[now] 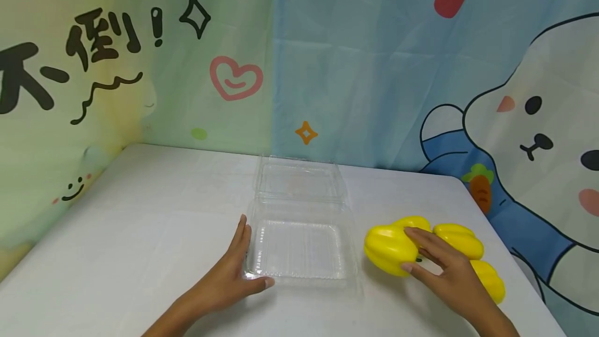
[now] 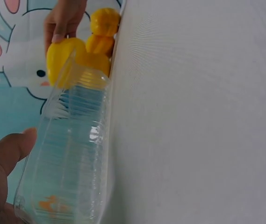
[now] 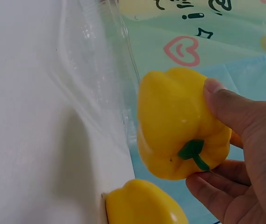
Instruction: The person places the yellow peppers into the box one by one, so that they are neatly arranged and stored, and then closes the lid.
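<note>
Gripping firmly on the right, thumb to one side and bent fingertips to the other: the right hand [image 1: 446, 267], closed round a glossy yellow bell pepper [image 1: 388, 248] with a green stem [image 3: 191, 149] turned towards the palm. Up off the smooth white tabletop [image 1: 154, 248], shadow falling below, over the stretch between the hinged, transparent plastic box [image 1: 299, 251] and the tabletop's right edge. Across to the left hand [image 1: 231, 272]: spread wide, thumb well out from straight fingers, set along the box's left side with the thumb at its near left corner, grasping nothing, and hard to tell how firmly pressing. And the box itself, lying open around the middle of the tabletop, ribbed floor on the near side, shallow see-through lid [image 1: 299, 181] folded back towards the far edge. Plenty more yellow over by the right edge: a second pepper [image 1: 414, 221], partly hidden behind the raised one; a third pepper [image 1: 458, 243] just to its right; a fourth pepper [image 1: 489, 281] closer in, partly covered by the right hand. Beyond the far edge, a green and blue cloth backdrop [image 1: 351, 66], printed with black lettering, a red heart [image 1: 450, 3] and, past the right edge, a big white cartoon animal [image 1: 505, 82].
</note>
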Demonstrator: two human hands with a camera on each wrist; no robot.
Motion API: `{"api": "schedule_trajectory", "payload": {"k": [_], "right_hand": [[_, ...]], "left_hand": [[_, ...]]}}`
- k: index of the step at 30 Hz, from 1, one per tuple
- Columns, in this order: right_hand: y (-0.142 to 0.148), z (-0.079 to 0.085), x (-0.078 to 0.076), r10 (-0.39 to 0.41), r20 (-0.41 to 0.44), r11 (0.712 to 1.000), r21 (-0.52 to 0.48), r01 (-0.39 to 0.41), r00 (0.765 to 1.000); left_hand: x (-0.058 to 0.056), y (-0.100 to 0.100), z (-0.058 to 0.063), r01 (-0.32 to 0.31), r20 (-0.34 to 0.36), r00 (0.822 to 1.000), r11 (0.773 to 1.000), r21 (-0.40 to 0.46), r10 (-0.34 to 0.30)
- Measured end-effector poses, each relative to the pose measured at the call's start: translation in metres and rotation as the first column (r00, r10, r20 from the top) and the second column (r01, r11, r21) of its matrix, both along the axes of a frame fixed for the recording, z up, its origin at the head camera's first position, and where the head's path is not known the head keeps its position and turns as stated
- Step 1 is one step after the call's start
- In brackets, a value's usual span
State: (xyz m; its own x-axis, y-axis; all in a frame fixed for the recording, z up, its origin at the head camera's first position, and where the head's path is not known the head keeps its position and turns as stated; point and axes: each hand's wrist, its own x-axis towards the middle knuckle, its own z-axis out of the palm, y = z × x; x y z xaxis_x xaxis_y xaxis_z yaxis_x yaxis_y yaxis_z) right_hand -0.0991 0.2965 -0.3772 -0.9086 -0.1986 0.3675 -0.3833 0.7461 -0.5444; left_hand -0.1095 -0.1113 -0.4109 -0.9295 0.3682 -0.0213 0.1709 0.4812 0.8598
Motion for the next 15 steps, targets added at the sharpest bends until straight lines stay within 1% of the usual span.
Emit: {"api": "schedule_trajectory", "payload": {"k": [3,7,11,15], "right_hand": [[-0.004,0.002,0.0,0.004,-0.002,1.0,-0.02,-0.004,1.0],[-0.01,0.004,-0.001,0.029,-0.013,0.999,-0.036,-0.03,0.999],[-0.017,0.006,-0.002,0.052,-0.021,0.998,-0.026,-0.053,0.998],[-0.024,0.008,-0.005,0.072,-0.056,0.997,-0.006,-0.072,0.996]], "left_hand": [[0.0,0.0,0.0,0.001,-0.007,1.0,1.0,-0.003,-0.001],[0.0,0.0,0.001,0.005,-0.004,1.0,1.0,-0.002,-0.005],[0.001,-0.001,0.002,0.004,0.003,1.0,1.0,-0.004,-0.004],[0.002,-0.001,0.002,0.0,0.012,1.0,1.0,-0.006,0.0]]}}
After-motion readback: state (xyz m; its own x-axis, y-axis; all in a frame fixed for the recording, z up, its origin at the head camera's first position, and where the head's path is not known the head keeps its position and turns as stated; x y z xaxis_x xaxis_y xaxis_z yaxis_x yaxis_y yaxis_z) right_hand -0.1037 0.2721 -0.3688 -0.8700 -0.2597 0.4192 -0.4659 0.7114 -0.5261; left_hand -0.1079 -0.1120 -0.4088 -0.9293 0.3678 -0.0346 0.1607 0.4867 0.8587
